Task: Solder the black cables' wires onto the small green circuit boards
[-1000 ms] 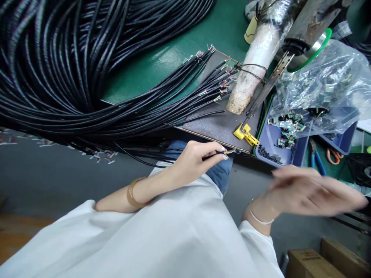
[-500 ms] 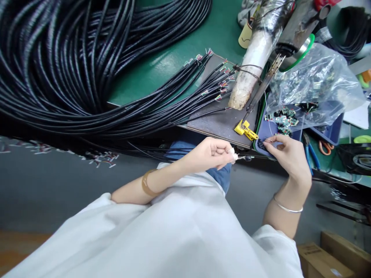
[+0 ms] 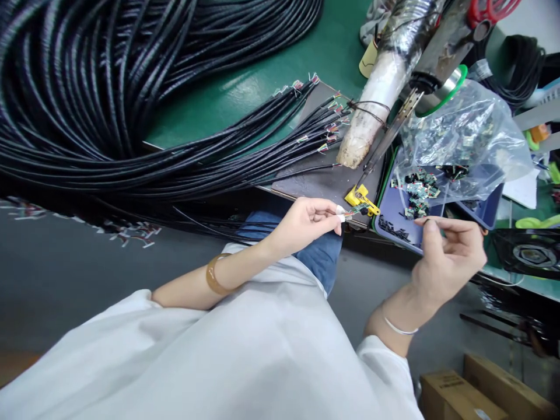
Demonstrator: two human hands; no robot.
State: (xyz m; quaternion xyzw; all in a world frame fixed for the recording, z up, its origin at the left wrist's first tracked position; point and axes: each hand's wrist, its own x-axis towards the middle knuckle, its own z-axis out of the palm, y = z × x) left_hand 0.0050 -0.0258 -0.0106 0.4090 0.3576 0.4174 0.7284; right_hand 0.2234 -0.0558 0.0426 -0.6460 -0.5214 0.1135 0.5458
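Observation:
Between the thumb and forefinger of my left hand [image 3: 312, 224], which has white coverings on its fingertips, is a small green circuit board [image 3: 359, 209] with thin wires. It lies in front of a yellow clip [image 3: 362, 195] at the end of a metal arm. My right hand [image 3: 446, 259] is pinched closed over the front right of a purple tray [image 3: 415, 232]; whatever its fingertips hold is too small to make out. Short black pieces [image 3: 391, 227] and several small circuit boards [image 3: 417, 192] lie in that tray.
A thick bundle of black cables [image 3: 184, 157] with stripped ends spreads over the green table [image 3: 245, 93]. A wrapped white tube [image 3: 365, 125], a soldering-wire-like spool [image 3: 444, 93], and a clear bag [image 3: 476, 128] of parts stand behind the tray. Cardboard boxes [image 3: 455, 396] sit on the floor.
My left hand has risen toward the yellow clip, bringing the board into plainer view. My right hand has moved right across the tray's front, uncovering the black pieces. The camera view has shifted slightly.

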